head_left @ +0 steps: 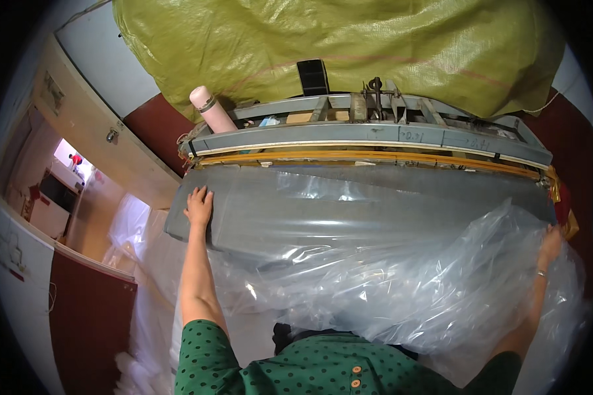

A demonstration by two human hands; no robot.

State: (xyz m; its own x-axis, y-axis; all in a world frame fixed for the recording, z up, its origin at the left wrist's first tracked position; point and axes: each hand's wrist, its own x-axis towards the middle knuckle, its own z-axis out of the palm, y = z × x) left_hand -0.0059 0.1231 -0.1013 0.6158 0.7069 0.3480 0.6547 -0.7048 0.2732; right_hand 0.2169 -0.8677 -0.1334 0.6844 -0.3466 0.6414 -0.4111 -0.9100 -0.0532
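Observation:
Clear plastic film (389,276) drapes in shiny folds over the front of a long grey work surface (257,210) and hangs down before me. A flatter piece of it lies along the surface. My left hand (199,205) rests palm down near the left end of that surface, fingers stretched and apart, holding nothing. At the far right end, my right hand (551,242) is closed on the film's edge, beside the surface's corner. Its fingertips show only in part.
Behind the surface runs a grey metal frame (375,131) with orange strips (349,155) along it. A pink bottle (212,110) and a dark phone (313,77) stand by it, before a yellow-green sheet (349,39). More film lies on the floor at left, near an open doorway.

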